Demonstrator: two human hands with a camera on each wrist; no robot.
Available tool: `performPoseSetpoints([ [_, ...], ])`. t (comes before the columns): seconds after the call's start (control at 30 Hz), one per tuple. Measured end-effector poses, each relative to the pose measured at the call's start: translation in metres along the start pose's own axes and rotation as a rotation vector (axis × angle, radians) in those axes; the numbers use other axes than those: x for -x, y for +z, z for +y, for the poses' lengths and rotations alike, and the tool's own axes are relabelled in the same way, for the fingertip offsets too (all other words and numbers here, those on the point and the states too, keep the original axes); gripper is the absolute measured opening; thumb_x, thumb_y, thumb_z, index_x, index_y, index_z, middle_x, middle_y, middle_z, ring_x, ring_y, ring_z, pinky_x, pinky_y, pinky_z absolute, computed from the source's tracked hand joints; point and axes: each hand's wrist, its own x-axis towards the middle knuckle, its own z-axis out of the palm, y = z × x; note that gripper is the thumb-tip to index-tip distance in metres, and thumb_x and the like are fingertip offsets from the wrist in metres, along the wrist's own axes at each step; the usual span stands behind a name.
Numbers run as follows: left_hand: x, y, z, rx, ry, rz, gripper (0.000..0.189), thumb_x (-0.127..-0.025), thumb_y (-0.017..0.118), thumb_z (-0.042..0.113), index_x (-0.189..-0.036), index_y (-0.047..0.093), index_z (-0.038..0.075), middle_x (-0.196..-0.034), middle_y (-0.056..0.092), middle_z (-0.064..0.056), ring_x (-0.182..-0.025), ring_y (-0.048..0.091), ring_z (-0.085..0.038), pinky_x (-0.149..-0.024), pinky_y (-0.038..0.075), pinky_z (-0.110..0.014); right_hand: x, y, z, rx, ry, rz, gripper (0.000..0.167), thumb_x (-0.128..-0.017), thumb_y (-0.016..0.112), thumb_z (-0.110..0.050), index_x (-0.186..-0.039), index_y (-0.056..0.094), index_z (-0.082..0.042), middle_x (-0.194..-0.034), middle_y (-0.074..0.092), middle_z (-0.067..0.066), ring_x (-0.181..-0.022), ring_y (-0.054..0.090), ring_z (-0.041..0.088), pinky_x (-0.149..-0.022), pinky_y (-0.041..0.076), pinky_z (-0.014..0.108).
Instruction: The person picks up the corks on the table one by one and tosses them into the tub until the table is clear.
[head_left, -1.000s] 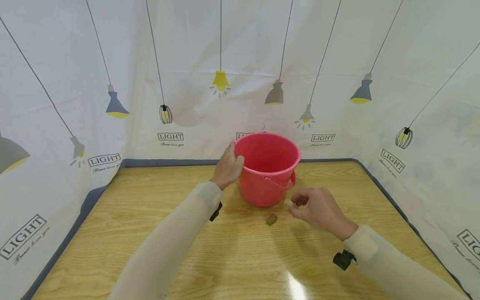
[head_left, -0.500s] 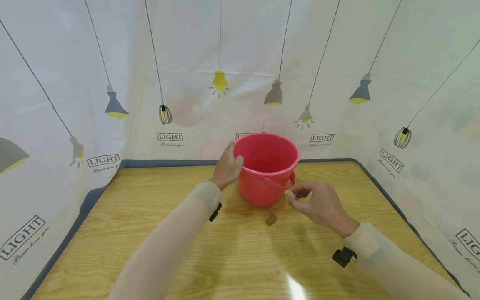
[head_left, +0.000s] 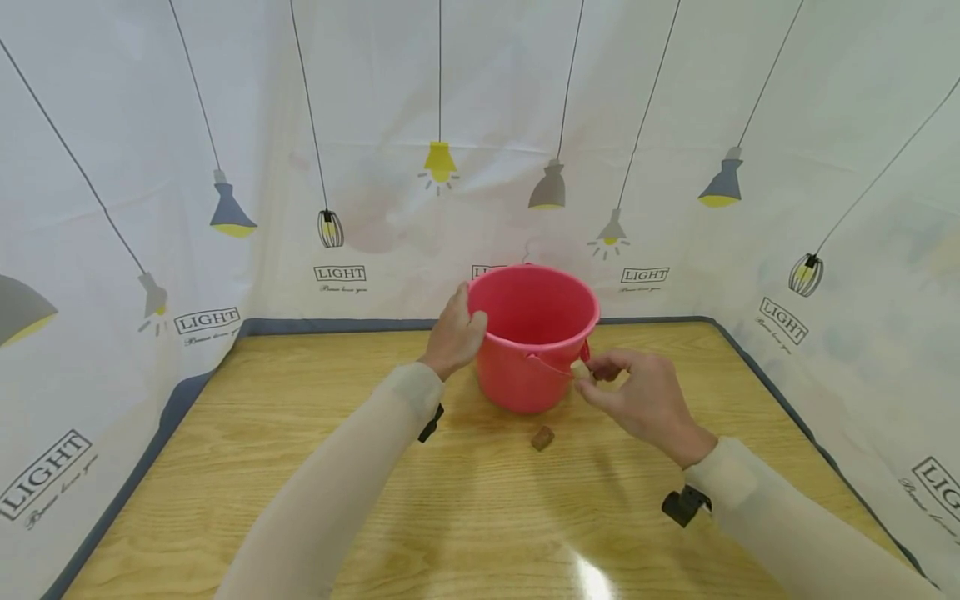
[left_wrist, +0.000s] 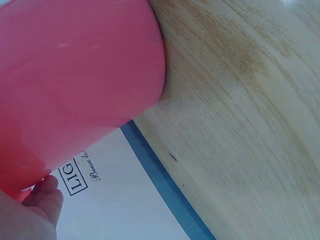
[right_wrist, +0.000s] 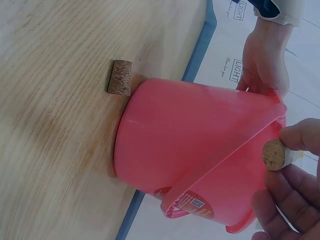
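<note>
A pink plastic bucket (head_left: 517, 379) stands upright on the table, its mouth facing up. My left hand (head_left: 454, 335) grips its rim on the left side, thumb outside; the fingertips are partly hidden in the head view. My right hand (head_left: 648, 400) pinches a cork stopper (right_wrist: 274, 156) between thumb and fingers, just right of the bucket and below its rim. The cork's round speckled end shows in the right wrist view. A second, browner cork (head_left: 543, 438) lies on its side on the table in front of the bucket.
The bucket's handle (right_wrist: 215, 160) hangs down its near right side, close to my right fingers. The wooden table (head_left: 360, 500) ends at a dark blue border. A white curtain (head_left: 390, 192) with printed lamps surrounds the back and sides.
My right hand has risen with its cork from near the tabletop to about the height of the bucket's handle. The left hand, the bucket and the cork on the table have stayed put.
</note>
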Motion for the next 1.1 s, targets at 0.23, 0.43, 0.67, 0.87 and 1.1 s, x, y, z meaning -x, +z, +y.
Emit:
performPoseSetpoints([
  [0.23,0.0,0.0,0.0,0.019,-0.01,-0.009,0.07,-0.103,0.036,0.027,-0.165,0.009,0.006,-0.169,0.021,-0.009,-0.15,0.029,-0.032,-0.12,0.028,-0.057,-0.007,-0.003,-0.002,0.007,-0.007,0.044,0.014,-0.08,0.088,-0.012,-0.089,0.079,-0.007,-0.081,0.076,0.0,-0.075,0.068,0.021,-0.065,0.053,0.03],
  [0.43,0.001,0.0,0.0,0.013,-0.008,-0.007,0.07,-0.103,0.035,0.027,-0.165,0.009,0.006,-0.169,0.021,-0.01,-0.151,0.028,-0.032,-0.121,0.027,-0.055,-0.016,-0.005,-0.002,0.012,-0.038,0.094,0.013,-0.079,0.088,-0.016,-0.087,0.08,-0.009,-0.077,0.074,-0.004,-0.073,0.066,0.015,-0.062,0.05,0.028],
  [0.67,0.001,0.0,0.0,0.008,-0.005,0.0,0.07,-0.103,0.035,0.026,-0.165,0.009,0.006,-0.169,0.022,-0.01,-0.151,0.029,-0.032,-0.121,0.027,-0.055,-0.025,-0.007,-0.003,0.015,-0.056,0.132,0.013,-0.081,0.087,-0.017,-0.088,0.079,-0.009,-0.077,0.073,-0.003,-0.074,0.064,0.016,-0.061,0.047,0.026],
  [0.87,0.001,0.001,-0.001,0.017,-0.009,-0.001,0.07,-0.103,0.035,0.026,-0.165,0.008,0.007,-0.169,0.022,-0.01,-0.15,0.03,-0.032,-0.12,0.027,-0.055,-0.031,-0.007,-0.005,0.022,-0.058,0.141,0.012,-0.084,0.085,-0.021,-0.086,0.079,-0.011,-0.077,0.073,-0.004,-0.073,0.064,0.017,-0.062,0.047,0.029],
  [1.1,0.0,0.0,0.0,0.014,-0.006,-0.001,0.071,-0.102,0.035,0.028,-0.165,0.008,0.006,-0.169,0.021,-0.01,-0.151,0.029,-0.032,-0.12,0.027,-0.055,-0.039,-0.007,-0.009,0.029,-0.059,0.164,0.014,-0.082,0.086,-0.019,-0.087,0.079,-0.007,-0.077,0.074,0.0,-0.074,0.064,0.019,-0.063,0.049,0.034],
])
